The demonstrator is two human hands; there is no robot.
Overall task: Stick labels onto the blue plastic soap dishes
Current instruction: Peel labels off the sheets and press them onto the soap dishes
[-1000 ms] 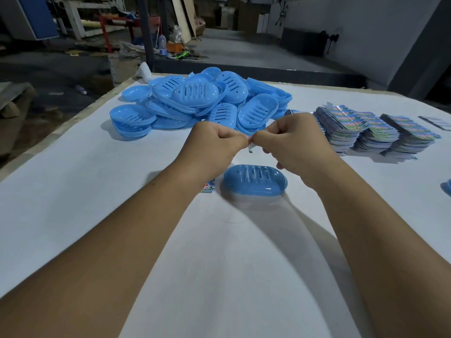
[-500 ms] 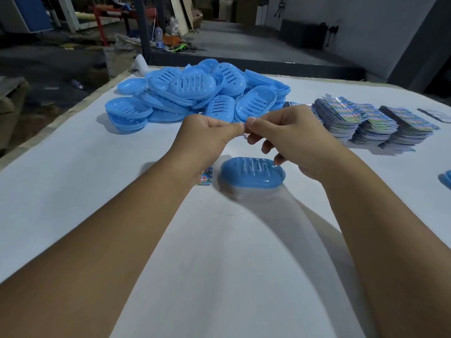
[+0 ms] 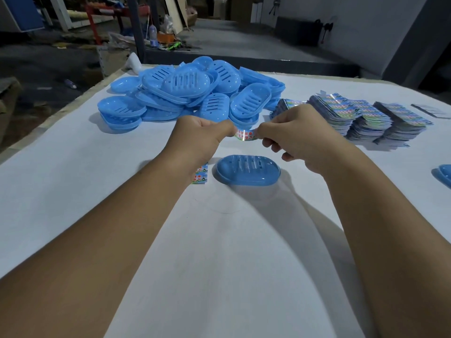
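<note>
Hands meet above the middle of the white table [image 3: 73,191]. Your left hand [image 3: 197,140] pinches the left end of one label [image 3: 245,135] between thumb and forefinger, and your right hand [image 3: 295,137] pinches its right end the same way, with the remaining fingers of that hand curled underneath. You hold the label stretched between both hands, printed side toward you, showing red characters on a shiny ground. It hangs in the air, apart from every dish.

One blue soap dish [image 3: 248,173] lies alone on the table just near of your hands, upside down, its slotted base facing up. It touches neither hand. A small stack of labels [image 3: 200,175] lies just left of it, partly hidden by your left forearm.

At the far left, a loose pile of soap dishes [image 3: 185,91] rests on the table. To its right stand several stacks of printed labels [image 3: 366,118], side by side. The edge of another blue dish [image 3: 444,175] shows at the right border of the view.
</note>
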